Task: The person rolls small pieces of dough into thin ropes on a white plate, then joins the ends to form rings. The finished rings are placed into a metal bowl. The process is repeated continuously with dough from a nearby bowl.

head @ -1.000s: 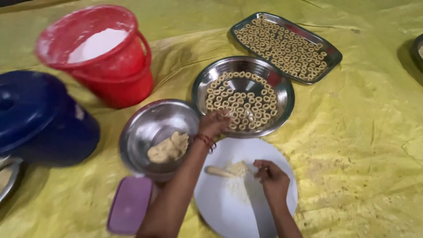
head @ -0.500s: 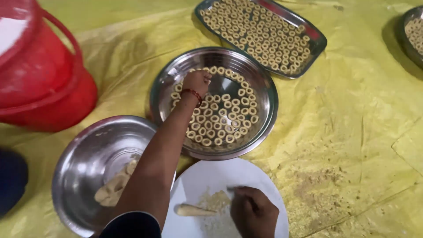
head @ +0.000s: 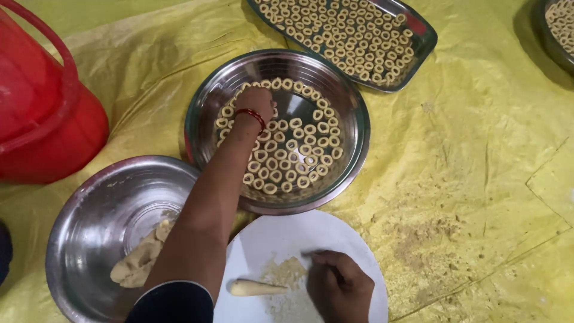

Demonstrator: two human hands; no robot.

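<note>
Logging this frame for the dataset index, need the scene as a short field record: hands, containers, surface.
left hand: reached into round steel plate, on the dough rings
right hand: resting on white plate, fingers by flour crumbs
dough roll: on white plate
steel bowl: holds dough lump
steel tray: filled with rings
red bucket: left edge
surface: yellow sheet

A single head-worn camera looks steeply down from above the person's own arms, close over the work. It faces forward and down onto a yellow sheet (head: 478, 149) that fills the frame. The left hand (head: 256, 100) reaches away towards twelve o'clock, into the round steel dish (head: 353, 149) at centre. The right hand (head: 338, 287) sits at six o'clock on the white plate (head: 275, 239). The red bucket (head: 42, 119) is cut off at nine o'clock, the steel tray (head: 418, 51) at one o'clock.
</note>
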